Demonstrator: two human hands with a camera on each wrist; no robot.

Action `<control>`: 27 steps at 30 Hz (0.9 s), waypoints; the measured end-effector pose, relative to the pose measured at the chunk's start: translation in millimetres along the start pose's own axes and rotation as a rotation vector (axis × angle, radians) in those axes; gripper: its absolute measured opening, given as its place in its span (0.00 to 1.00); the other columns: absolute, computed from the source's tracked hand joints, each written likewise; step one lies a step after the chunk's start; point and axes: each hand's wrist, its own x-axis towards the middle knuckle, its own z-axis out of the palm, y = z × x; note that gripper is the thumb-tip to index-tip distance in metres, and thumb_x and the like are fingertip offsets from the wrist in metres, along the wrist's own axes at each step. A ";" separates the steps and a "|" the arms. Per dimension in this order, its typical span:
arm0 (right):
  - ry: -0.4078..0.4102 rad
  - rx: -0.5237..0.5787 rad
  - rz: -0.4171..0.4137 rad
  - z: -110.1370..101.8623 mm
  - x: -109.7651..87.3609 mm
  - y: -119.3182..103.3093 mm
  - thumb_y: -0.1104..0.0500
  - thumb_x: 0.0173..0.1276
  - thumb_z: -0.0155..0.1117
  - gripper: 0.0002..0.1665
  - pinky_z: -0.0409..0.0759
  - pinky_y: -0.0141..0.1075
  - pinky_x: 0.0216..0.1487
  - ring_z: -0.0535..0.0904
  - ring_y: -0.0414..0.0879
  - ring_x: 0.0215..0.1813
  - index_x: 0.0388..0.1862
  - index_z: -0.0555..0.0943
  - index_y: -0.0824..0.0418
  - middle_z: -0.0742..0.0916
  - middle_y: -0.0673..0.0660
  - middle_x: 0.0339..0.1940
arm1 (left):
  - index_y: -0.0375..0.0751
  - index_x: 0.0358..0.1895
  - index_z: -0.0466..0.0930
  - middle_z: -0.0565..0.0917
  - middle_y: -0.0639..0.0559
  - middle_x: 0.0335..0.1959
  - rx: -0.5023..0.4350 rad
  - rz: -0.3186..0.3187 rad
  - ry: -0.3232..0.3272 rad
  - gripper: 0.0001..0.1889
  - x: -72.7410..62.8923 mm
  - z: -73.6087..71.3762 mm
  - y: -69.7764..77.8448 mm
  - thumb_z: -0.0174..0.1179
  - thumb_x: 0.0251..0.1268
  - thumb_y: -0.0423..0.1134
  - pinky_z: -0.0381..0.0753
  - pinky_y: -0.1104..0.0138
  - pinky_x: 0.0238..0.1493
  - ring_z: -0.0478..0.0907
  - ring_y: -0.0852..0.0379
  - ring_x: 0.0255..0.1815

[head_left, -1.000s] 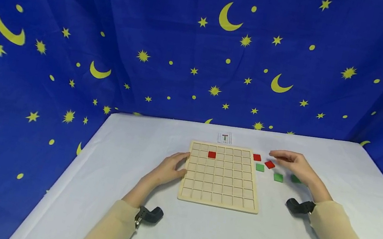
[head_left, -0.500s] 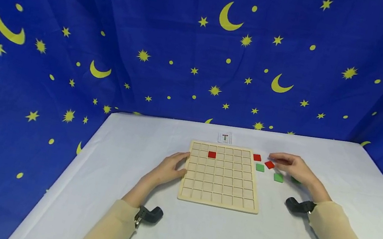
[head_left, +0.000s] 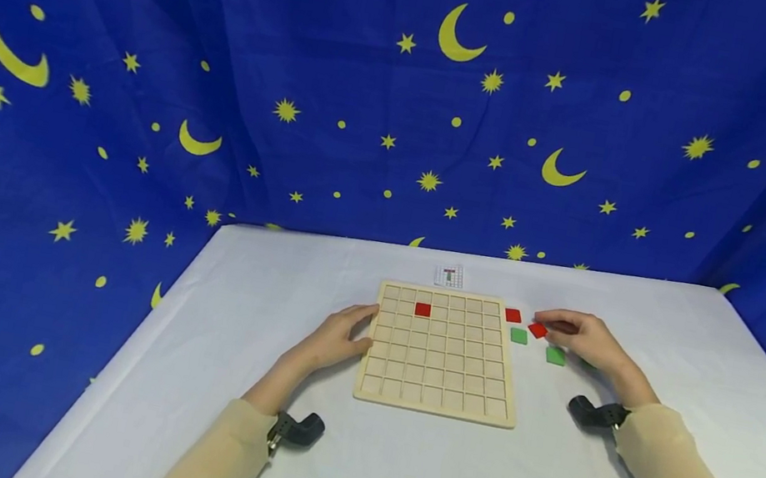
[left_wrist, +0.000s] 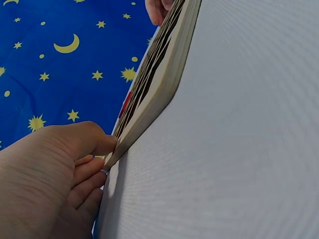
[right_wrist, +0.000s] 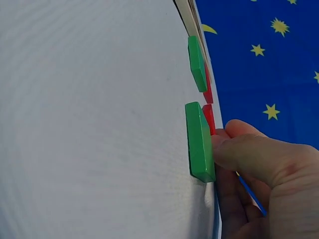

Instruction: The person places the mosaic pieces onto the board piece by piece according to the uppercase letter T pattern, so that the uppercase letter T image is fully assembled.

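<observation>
In the head view a pale wooden grid board (head_left: 439,379) lies on the white table, with one red tile (head_left: 423,310) in a cell of its second row. My left hand (head_left: 334,339) rests at the board's left edge; the left wrist view shows its thumb (left_wrist: 102,141) touching that edge, fingers loosely bent beside it. Right of the board, my right hand (head_left: 586,341) has thumb and fingertips round a loose red tile (head_left: 537,330), which stays low at the table. The right wrist view shows the thumb over this red tile's (right_wrist: 209,118) near end, behind a green tile (right_wrist: 199,142).
Another red tile (head_left: 513,316) and a green tile (head_left: 519,336) lie close to the board's right edge. A further green tile (head_left: 556,356) sits below my right hand, and one more is mostly hidden under it. A small printed grid card (head_left: 449,276) lies behind the board.
My right hand has come down and closed its thumb and fingers round the loose red tile. The left hand and the board stay in place.
</observation>
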 end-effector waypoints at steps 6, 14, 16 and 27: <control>0.037 -0.030 0.010 2.1 2.4 3.3 0.62 0.65 0.62 0.20 0.68 0.55 0.61 0.70 0.61 0.61 0.56 0.78 0.66 0.78 0.66 0.58 | 0.30 0.68 0.61 0.68 0.38 0.65 0.012 0.007 0.002 0.32 1.2 0.4 -0.8 0.60 0.61 0.34 0.59 0.58 0.69 0.61 0.44 0.68; 0.071 -0.039 0.028 4.9 2.1 7.7 0.60 0.65 0.64 0.21 0.66 0.57 0.62 0.70 0.61 0.62 0.56 0.79 0.65 0.79 0.66 0.57 | 0.30 0.68 0.61 0.68 0.38 0.65 -0.007 0.000 0.004 0.32 1.0 0.3 0.7 0.60 0.61 0.33 0.59 0.57 0.69 0.61 0.44 0.68; 0.084 -0.045 0.033 6.0 1.7 7.7 0.58 0.65 0.64 0.21 0.66 0.57 0.62 0.70 0.61 0.61 0.56 0.79 0.65 0.79 0.66 0.57 | 0.30 0.68 0.61 0.68 0.37 0.65 -0.005 0.000 0.002 0.32 0.5 0.1 0.9 0.60 0.61 0.34 0.59 0.57 0.69 0.61 0.44 0.68; 0.177 -0.003 0.016 -0.4 2.3 -1.3 0.56 0.66 0.63 0.22 0.67 0.55 0.61 0.73 0.60 0.59 0.55 0.79 0.66 0.80 0.65 0.56 | 0.30 0.68 0.61 0.68 0.37 0.65 -0.001 -0.002 0.011 0.32 -0.2 1.6 -0.4 0.60 0.61 0.34 0.59 0.56 0.69 0.62 0.43 0.67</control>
